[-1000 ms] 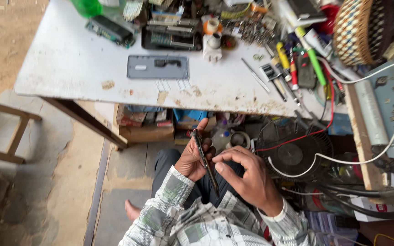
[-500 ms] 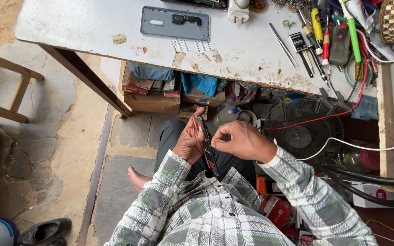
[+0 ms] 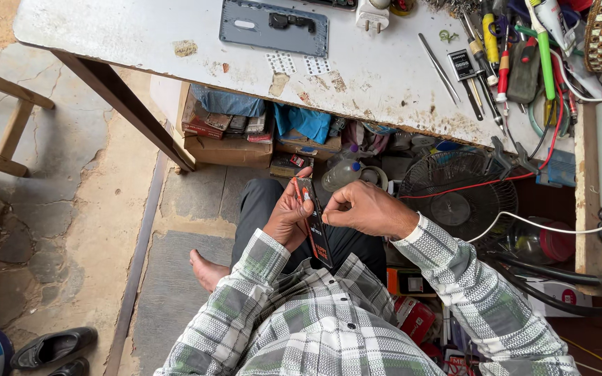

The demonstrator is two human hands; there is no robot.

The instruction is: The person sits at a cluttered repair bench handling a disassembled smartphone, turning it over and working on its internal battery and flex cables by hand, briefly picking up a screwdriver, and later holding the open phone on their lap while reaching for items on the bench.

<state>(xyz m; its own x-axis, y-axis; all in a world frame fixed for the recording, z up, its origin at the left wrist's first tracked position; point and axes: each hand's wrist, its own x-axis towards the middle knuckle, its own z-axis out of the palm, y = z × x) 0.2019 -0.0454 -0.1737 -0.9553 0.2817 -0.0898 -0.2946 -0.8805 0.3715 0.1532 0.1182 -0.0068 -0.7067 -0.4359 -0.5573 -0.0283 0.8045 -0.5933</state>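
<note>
View from above, seated below the near edge of the bench; my left hand holds a thin dark phone on edge over my lap, grip clamped on it, fingers curled behind, thumb on the near side; my right hand meets the phone at its upper end, thumb and forefinger pinched together against the edge there; what they pinch is too small to tell, so I cannot say whether a part is between them or only the rim of the phone; the phone is well below the bench and apart from everything on it.

On the bench, near its far edge, lies a grey back panel, flat and alone; just beside it stands a white plug adapter; toward the right edge lie tweezers and a cluster of screwdrivers with coloured handles, untouched; below the bench, a small fan and a red wire across it.

Progress, as a judgement: the panel already off and set aside suggests that opening is done; the work on the phone body is in hand; refitting of the panel is not yet done.
</note>
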